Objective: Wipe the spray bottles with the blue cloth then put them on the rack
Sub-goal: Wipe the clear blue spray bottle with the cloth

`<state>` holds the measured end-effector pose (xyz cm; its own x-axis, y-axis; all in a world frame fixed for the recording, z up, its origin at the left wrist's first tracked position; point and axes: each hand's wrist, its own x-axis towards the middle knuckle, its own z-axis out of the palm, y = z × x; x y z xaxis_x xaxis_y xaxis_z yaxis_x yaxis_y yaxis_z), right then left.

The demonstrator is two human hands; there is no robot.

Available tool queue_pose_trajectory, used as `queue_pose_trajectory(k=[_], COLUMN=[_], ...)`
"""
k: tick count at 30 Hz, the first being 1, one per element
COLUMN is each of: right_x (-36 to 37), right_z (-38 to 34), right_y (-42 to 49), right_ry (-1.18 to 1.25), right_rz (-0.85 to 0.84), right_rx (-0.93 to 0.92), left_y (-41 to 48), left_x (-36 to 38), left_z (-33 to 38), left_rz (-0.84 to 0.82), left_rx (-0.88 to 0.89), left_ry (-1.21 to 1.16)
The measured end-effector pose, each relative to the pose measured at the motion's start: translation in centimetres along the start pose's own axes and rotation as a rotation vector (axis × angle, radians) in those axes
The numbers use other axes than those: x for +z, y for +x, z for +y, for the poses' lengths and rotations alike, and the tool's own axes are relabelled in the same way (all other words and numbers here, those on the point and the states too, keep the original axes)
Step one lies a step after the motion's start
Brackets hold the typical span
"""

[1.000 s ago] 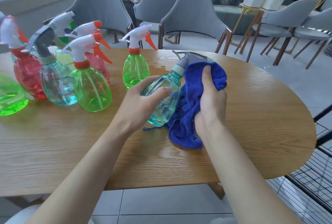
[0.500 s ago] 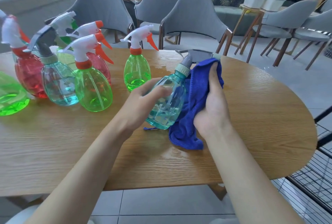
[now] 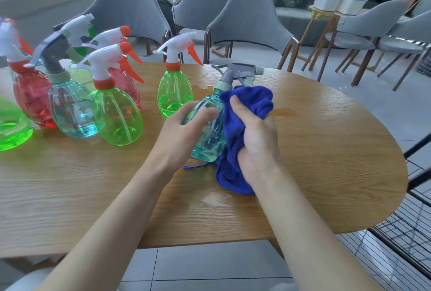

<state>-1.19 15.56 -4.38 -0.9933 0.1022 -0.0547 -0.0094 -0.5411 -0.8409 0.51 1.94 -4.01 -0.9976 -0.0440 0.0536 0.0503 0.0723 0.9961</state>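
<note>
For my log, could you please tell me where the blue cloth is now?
In the head view, right of centre, the right hand grips the blue cloth against the teal bottle held by the left hand.

teal spray bottle (image 3: 207,132) tipped slightly more upright, right hand (image 3: 256,136) bunching blue cloth (image 3: 251,99) closer against its side

Held bottle (image 3: 207,132) over table (image 3: 326,150) ctr, cloth (image 3: 247,97) to its right; other bottles (image 3: 116,115) left, rack (image 3: 408,232) far right.

spray bottles (image 3: 117,115) (image 3: 175,94) (image 3: 11,129) (image 3: 77,30) (image 3: 32,101) (image 3: 127,87) (image 3: 70,113) (image 3: 207,136) 8 | blue cloth (image 3: 231,132) 1 | table (image 3: 326,150) 1
</note>
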Motion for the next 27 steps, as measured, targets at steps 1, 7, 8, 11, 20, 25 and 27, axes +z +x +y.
queue_pose_trajectory(k=[1,7,8,11,20,25,27], right_x=[0.3,1.4,1.6,1.8,2.1,1.2,0.9], right_z=[0.1,0.8,1.2,2.6,2.4,0.4,-0.3], right_y=[-0.2,-1.6,-1.9,-2.6,-2.5,-1.1,-0.8], right_ry=[-0.015,-0.243,-0.344,-0.544,-0.728,-0.600,-0.499], right_rz=[-0.002,-0.082,-0.106,-0.179,-0.131,-0.111,-0.133], right_rx=[0.002,-0.064,-0.132,-0.335,-0.446,-0.193,-0.139], left_y=[-0.1,0.0,0.0,0.3,-0.5,-0.9,-1.0], left_x=[0.1,1.1,1.1,0.8,1.0,1.3,1.4], left_z=[0.0,0.5,0.4,0.1,0.1,-0.6,-0.6], left_rz=[0.010,0.111,0.138,0.171,0.229,0.226,0.214], left_rx=[0.004,0.071,0.077,0.093,0.185,0.336,0.363], left_ry=[-0.021,-0.071,-0.065,0.007,0.231,0.470,0.506])
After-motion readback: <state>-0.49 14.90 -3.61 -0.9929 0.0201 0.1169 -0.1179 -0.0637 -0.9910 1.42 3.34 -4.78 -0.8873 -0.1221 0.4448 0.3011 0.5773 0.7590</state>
